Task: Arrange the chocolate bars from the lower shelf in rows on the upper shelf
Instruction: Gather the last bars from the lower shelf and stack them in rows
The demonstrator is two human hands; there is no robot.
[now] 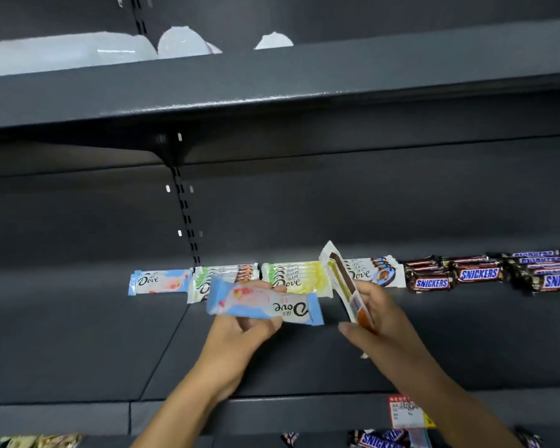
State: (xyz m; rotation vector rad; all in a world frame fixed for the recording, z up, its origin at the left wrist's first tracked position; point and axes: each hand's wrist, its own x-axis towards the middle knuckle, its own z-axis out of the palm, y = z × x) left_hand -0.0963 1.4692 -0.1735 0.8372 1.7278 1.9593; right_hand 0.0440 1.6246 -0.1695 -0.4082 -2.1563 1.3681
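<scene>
Two grips — left hand (243, 333) around the blue Dove bar (265, 303), right hand (380, 320) around an edge-on bar (340, 279), label unreadable.

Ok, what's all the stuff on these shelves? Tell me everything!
lying blue Dove bar: one, blue, middle shelf, far left
held blue Dove bar: one, blue, in left hand
green Dove stack: several, white-green, beside lying bar
yellow Dove stack: several, yellow, row's middle
blue-ended Dove stack: several, white, right of yellow
orange-ended bar: at least one, brown, in right hand
Snickers piles: several, brown, row's right end
lower Snickers: few, brown, below middle shelf
price tag: one, red, middle shelf's edge
white packs: uncounted, white, top shelf
left hand: grips held blue bar
right hand: grips orange-ended bar
</scene>
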